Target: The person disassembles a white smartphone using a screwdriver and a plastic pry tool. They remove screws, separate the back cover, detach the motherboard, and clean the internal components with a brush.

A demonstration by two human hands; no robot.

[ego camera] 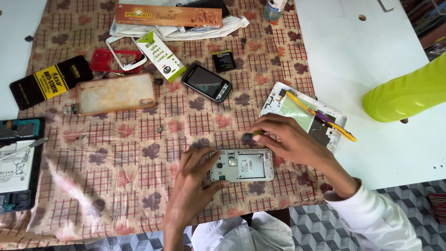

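Two bare hands are showing from above, with no gloves, rings or watch visible. The right hand (290,139) is emerging from a long white sleeve (371,218) that is bunching into soft folds at a buttonless-looking cuff by the wrist. The left hand (190,188) is showing a bare forearm, uncovered to the frame's edge. White clothing (232,234) is draping over the lap below.

Matt grey plastic phone (242,165) on glossy plastic-looking tablecloth (116,162); worn clear case (115,93), shiny green plastic bottle (405,91).
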